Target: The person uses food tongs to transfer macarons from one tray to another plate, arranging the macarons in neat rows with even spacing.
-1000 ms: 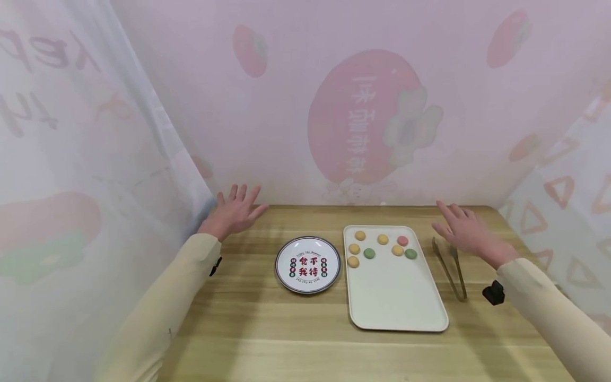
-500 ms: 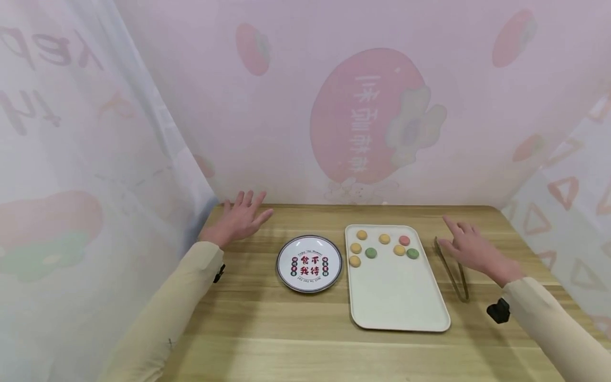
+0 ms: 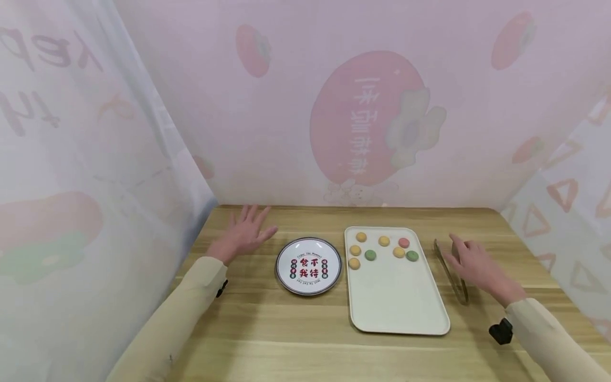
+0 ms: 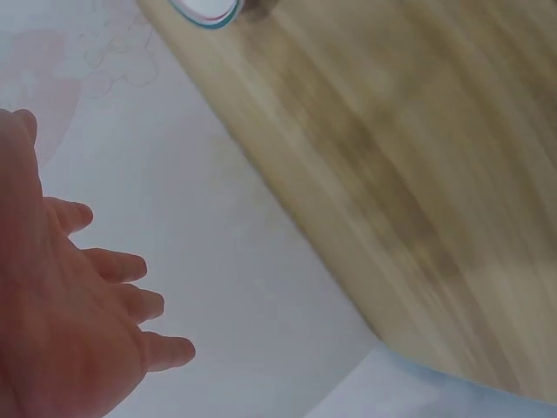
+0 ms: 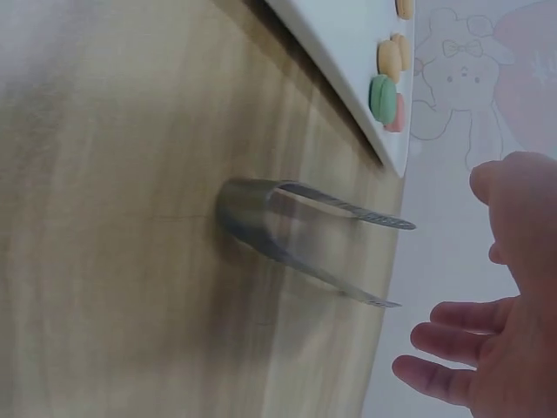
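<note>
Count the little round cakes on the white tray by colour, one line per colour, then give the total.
Yellow cakes: 5
Green cakes: 2
Pink cakes: 1
Total on the white tray: 8

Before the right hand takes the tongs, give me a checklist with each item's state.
1. Right hand holds nothing, fingers relaxed above the tongs: ok.
2. Tongs lie flat on the wooden table, beside the tray, not on it: ok.
3. Tong arms stand apart, nothing between them in the right wrist view: ok.
4. Macarons sit at the tray's far end, none touching the tongs: ok.
5. Printed plate has nothing on it: ok.
6. Left hand is open, left of the plate; whether it touches the table: cannot tell.
</note>
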